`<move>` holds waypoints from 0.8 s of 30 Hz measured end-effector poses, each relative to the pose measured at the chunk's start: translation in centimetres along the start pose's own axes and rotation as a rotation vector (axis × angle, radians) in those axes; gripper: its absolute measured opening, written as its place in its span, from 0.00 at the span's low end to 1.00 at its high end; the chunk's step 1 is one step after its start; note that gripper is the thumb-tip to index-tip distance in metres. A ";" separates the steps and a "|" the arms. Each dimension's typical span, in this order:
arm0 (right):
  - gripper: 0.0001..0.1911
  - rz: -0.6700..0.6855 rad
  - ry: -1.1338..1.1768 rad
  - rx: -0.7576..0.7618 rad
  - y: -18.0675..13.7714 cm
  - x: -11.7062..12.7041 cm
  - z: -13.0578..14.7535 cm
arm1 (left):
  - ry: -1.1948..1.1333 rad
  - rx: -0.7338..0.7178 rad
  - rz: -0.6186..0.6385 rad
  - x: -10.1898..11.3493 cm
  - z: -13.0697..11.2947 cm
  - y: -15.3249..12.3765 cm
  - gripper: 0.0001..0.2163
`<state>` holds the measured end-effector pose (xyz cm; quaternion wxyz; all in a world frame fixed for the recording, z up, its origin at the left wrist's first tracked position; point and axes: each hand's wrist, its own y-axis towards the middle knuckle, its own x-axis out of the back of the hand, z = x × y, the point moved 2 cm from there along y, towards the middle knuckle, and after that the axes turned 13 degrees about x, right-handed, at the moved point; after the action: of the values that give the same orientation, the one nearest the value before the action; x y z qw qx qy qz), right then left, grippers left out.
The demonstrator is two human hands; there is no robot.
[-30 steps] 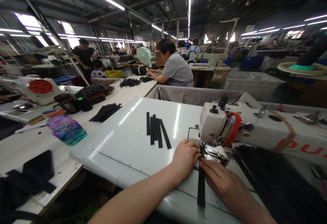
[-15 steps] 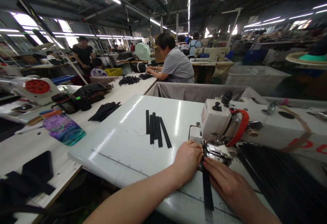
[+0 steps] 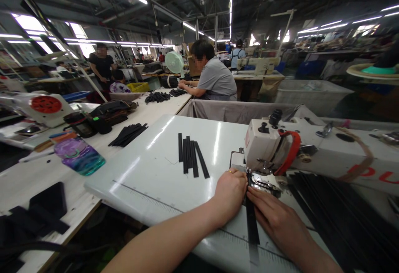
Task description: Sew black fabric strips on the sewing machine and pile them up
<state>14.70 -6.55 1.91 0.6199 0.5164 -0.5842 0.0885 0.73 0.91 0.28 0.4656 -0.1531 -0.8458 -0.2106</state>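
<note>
Head view: nearest to the camera, a black strap (image 3: 252, 227) lies flat on the white table (image 3: 149, 169) and runs away from the person, between the two hands. The right hand (image 3: 274, 219) lies flat on the table. Its fingers (image 3: 260, 198) are stretched and close together, and they touch the right edge of the strap. The left hand (image 3: 229, 192) is on the other side. Its fingers are bent and close together, but the tips are hidden behind the knuckles, so I cannot tell if they pinch the strap or only press beside it.

Just beyond the fingertips, the far end of the strap goes under the presser foot (image 3: 254, 178) of the sewing machine (image 3: 311, 152).

In my judgement, the work in hand is guiding the strap into the foot. To do it well, both hands should press lightly and equally, so that the strap stays straight and flat. The fingertips should stay just short of the foot, not under it.

Farther from the left fingers, several black strips (image 3: 190, 156) lie side by side. To the right of the right fingers there is a big pile of dark straps (image 3: 343, 215). Far to the left stands a coloured bottle (image 3: 79, 156), and well beyond the machine a co-worker (image 3: 215, 79) sits at the long bench.
</note>
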 end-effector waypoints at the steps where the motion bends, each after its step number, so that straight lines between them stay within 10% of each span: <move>1: 0.16 -0.003 0.011 -0.002 0.0 0.0 0.0 | -0.003 -0.004 0.002 -0.1 0.0 0.0 0.13; 24: 0.14 -0.009 0.304 -0.094 -0.7 0.7 -0.7 | -0.077 0.000 -0.049 1.6 -0.6 0.0 0.10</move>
<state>15.90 -6.70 2.28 0.7251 0.4699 -0.4849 0.1356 0.33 0.67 1.90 0.4277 -0.1405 -0.8665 -0.2159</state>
